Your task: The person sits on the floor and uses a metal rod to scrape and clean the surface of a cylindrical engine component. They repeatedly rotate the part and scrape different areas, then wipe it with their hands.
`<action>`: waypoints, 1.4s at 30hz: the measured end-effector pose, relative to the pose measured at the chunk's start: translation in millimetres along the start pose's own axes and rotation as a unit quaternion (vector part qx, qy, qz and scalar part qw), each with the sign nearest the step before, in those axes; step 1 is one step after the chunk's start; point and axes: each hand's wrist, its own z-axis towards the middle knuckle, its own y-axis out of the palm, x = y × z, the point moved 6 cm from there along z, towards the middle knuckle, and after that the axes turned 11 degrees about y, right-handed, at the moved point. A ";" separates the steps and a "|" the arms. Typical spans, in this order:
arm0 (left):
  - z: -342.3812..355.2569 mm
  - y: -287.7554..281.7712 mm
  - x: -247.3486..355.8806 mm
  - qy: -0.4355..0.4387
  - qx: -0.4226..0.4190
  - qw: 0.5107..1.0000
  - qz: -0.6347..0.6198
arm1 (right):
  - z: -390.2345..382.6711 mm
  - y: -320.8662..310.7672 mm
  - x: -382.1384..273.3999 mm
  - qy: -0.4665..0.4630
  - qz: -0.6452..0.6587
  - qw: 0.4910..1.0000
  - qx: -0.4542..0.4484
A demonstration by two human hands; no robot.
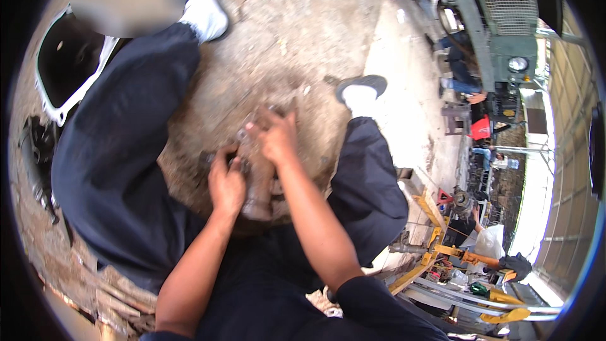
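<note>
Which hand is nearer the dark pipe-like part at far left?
Left. The left hand is to the right of the dark pipe-like part, across the bent left leg; the right hand is farther right, at the upper end of the brown metal piece.

The long brown part (257, 186) appears to be made of metal, its surface dulled and roughened. The floor (297, 38) is surfaced in rough, matt, concrete-like material. The trousers (113, 170) are made of smooth, matt dark cloth; the socks (205, 17) are made of white cloth. The vehicle front (513, 44) is finished in green-painted metal, its headlamp (517, 64) faced with glossy, glass-like material.
</note>
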 end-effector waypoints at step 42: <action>-0.2 -6.8 14.3 -0.008 -0.034 0.998 0.050 | -6.3 -20.1 -57.5 -0.072 -0.222 0.967 -0.106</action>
